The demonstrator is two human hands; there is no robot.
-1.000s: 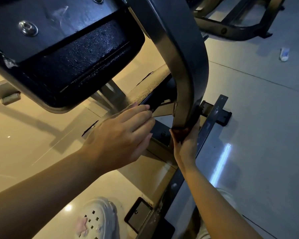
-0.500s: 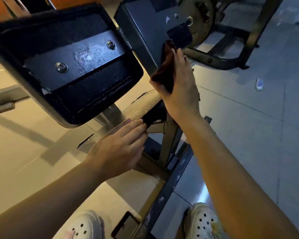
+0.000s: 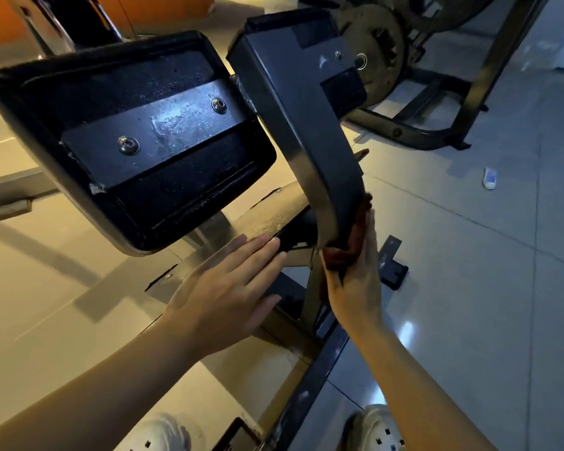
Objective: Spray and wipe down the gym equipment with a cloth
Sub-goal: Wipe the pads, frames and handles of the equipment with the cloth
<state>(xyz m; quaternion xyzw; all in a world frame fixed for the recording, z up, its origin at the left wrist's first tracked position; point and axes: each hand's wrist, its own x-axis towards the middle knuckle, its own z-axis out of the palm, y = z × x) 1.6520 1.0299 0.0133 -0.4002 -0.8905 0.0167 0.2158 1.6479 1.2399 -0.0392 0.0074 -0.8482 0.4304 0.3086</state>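
Head view: right hand presses the cloth against the curved post.
Left hand: flat, fingers straight, empty.
Cloth: soft, light; likely best bunched in the palm.
Post: rigid, smooth.

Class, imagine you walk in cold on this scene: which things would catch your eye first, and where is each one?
First, the big black seat pad, seen from underneath at upper left with its bolted metal plate. Next, the curved dark frame post running down the centre, where the right hand presses a reddish cloth against its lower end. The left hand rests flat, fingers straight, on the frame below the pad.
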